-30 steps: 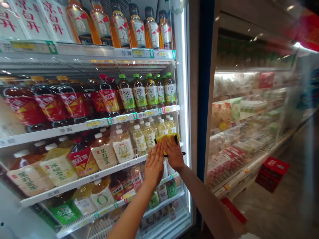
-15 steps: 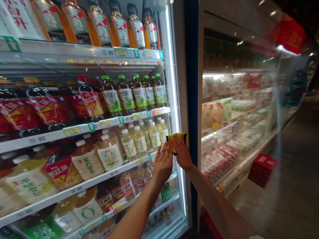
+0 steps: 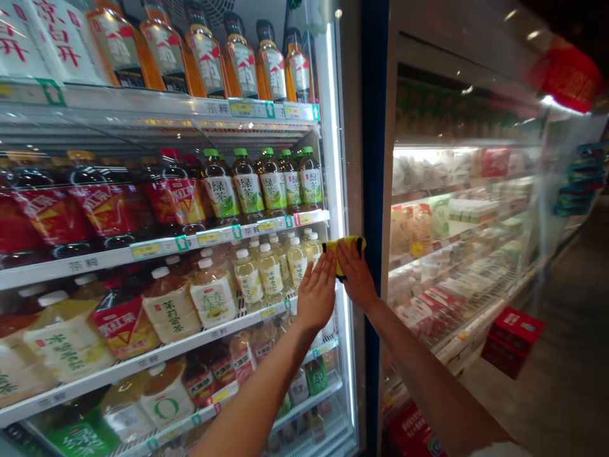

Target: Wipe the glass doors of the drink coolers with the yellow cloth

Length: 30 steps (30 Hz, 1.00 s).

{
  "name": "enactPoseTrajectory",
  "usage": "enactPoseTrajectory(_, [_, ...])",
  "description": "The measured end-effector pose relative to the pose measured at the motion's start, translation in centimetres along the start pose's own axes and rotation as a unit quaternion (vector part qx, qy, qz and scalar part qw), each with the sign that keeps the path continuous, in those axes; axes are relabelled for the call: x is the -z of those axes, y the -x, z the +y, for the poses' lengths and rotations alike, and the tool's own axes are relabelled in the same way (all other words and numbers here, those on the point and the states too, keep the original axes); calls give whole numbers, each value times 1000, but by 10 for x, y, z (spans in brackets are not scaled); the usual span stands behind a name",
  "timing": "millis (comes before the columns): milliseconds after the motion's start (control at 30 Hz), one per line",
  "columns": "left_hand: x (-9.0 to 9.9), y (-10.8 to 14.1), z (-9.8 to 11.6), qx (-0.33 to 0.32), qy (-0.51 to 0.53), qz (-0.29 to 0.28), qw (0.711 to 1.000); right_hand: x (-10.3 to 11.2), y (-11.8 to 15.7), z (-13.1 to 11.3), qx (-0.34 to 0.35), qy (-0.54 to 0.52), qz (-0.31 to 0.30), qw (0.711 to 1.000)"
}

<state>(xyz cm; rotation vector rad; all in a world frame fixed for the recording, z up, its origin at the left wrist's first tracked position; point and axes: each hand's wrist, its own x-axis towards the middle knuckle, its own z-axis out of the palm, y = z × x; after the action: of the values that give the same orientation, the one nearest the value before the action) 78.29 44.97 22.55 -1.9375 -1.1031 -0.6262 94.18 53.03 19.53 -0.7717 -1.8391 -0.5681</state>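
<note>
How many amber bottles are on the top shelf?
6 in view, in one row on the top shelf: first beside a white pack, then second, third, fourth, fifth, and sixth at the right end. More may be hidden behind.

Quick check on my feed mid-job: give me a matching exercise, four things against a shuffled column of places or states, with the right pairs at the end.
Things:
1. yellow cloth
2. green-capped bottles
3. light strip
4. amber bottles

Places or states:
A. on the top shelf in view
B. under the right hand
C. on the second shelf in view
D. glowing white

Pairs: 1-B, 2-C, 3-D, 4-A
</note>
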Motion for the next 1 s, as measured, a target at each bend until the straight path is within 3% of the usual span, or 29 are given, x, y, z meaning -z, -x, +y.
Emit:
enactPoseTrajectory(100, [-12, 28, 12, -19, -2, -13, 1000, -3, 37, 3, 49, 3, -21, 999])
enactPoseTrajectory(167, [-20, 35, 18, -34, -1, -20, 999, -1, 48, 12, 48, 13, -22, 999])
enactPoseTrajectory(300, [-9, 11, 7, -13, -4, -22, 1000, 2, 9, 10, -30, 8, 10, 999])
enactPoseTrajectory(433, [17, 4, -15, 36, -16, -2, 999, -12, -29, -35, -89, 2, 50, 995])
enactPoseTrajectory(533, [24, 32, -20, 56, -29, -6, 998, -21, -10, -60, -46, 2, 52, 998])
enactPoseTrajectory(633, [27, 67, -20, 58, -44, -25, 997, -18, 21, -53, 39, -1, 44, 998])
enactPoseTrajectory(700, [31, 82, -24, 63, -57, -43, 995, -14, 24, -42, 15, 14, 36, 999])
enactPoseTrajectory(767, [41, 87, -33, 80, -71, -54, 993, -11, 10, -43, -33, 23, 50, 998])
enactPoseTrajectory(900, [63, 85, -54, 145, -100, -29, 984, -14, -33, -86, -72, 15, 95, 993])
enactPoseTrajectory(1000, [75, 88, -63, 178, -113, -12, 977, -17, -33, -119, -34, -6, 102, 994])
